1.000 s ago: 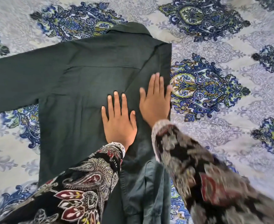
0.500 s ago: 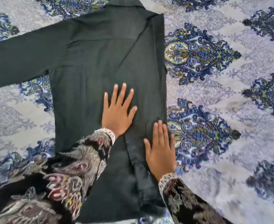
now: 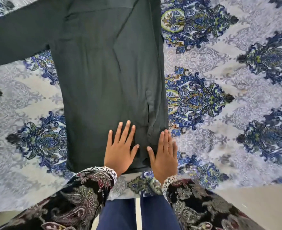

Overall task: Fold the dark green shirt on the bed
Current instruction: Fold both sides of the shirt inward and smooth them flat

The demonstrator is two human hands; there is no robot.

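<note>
Both hands' fingers [image 3: 123, 130] lie flat on the dark green shirt's [image 3: 107, 72] hem.

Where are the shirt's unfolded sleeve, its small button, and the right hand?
unfolded sleeve [image 3: 17, 39], head view, middle of the outstretched cloth.
button [image 3: 149, 134], head view, its dark round face.
right hand [image 3: 164, 156], head view, back of the hand.

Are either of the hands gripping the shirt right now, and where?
Neither grips. The left hand and right hand lie flat, open, pressing the dark green shirt near its bottom hem.
</note>
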